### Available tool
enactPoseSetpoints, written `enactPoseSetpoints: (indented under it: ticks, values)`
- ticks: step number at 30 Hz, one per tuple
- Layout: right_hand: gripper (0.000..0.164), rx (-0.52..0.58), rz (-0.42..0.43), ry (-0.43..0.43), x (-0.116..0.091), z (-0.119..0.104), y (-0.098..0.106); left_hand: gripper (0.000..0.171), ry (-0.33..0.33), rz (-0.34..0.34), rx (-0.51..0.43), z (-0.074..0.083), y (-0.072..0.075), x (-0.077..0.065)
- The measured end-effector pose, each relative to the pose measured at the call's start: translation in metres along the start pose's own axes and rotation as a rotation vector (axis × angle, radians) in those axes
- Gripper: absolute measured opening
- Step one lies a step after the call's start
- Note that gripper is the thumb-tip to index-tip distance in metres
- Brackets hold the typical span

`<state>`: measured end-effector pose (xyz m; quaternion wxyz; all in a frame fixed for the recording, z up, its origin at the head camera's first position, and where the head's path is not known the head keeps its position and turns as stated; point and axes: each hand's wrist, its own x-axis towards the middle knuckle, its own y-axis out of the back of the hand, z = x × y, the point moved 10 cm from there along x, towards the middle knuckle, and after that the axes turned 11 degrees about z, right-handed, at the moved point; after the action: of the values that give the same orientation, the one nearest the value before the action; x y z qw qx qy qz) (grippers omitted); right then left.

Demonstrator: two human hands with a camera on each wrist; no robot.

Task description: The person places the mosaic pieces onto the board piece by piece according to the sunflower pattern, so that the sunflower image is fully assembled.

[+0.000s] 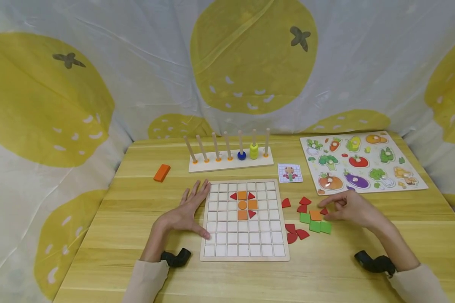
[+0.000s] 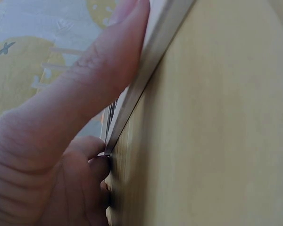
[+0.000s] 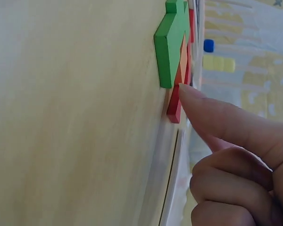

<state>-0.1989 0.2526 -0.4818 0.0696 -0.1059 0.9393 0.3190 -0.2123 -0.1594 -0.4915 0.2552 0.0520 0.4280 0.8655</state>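
My left hand spreads along the left edge of a wooden grid board, thumb on its rim and fingertips by the upper left corner. On the grid lie orange squares, an orange circle and red triangles. Right of the board, my right hand pinches a small red triangle between thumb and index finger, low at the table. In the right wrist view the thumb meets the red triangle; the other fingers are curled. Beside it are an orange square and green pieces.
Several red quarter-circle pieces lie right of the board. Behind stand a peg rack with blue and yellow beads and a pattern card. A vegetable puzzle board lies back right, an orange block back left.
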Motion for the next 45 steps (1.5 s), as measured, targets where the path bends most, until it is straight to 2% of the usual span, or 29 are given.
enactPoseSetpoints:
  ticks: [7, 20, 24, 27, 31, 38, 45]
  values:
    - [0.029, -0.053, 0.015, -0.026, 0.002, 0.007, 0.004, 0.151, -0.005, 0.004, 0.005, 0.001, -0.001, 0.001]
    - [0.031, -0.093, 0.059, -0.002, 0.003, 0.008, 0.010, 0.151, -0.014, 0.006, -0.001, 0.002, -0.001, 0.001]
    - [0.030, -0.114, 0.088, 0.011, 0.003, 0.002, 0.013, 0.151, -0.013, 0.005, -0.004, 0.001, -0.001, 0.001]
    - [0.030, -0.088, 0.099, 0.037, 0.004, -0.011, 0.009, 0.151, -0.014, 0.003, -0.009, 0.001, -0.002, 0.000]
    - [0.030, -0.044, 0.077, 0.080, 0.010, -0.039, -0.011, 0.151, -0.010, 0.002, -0.007, 0.000, -0.001, -0.001]
    - [0.021, 0.033, -0.029, 0.094, 0.027, -0.089, -0.071, 0.152, -0.014, 0.009, 0.004, 0.000, 0.000, -0.001]
    - [0.018, 0.049, -0.064, 0.154, 0.040, -0.131, -0.126, 0.151, -0.025, 0.011, 0.018, 0.001, 0.000, 0.000]
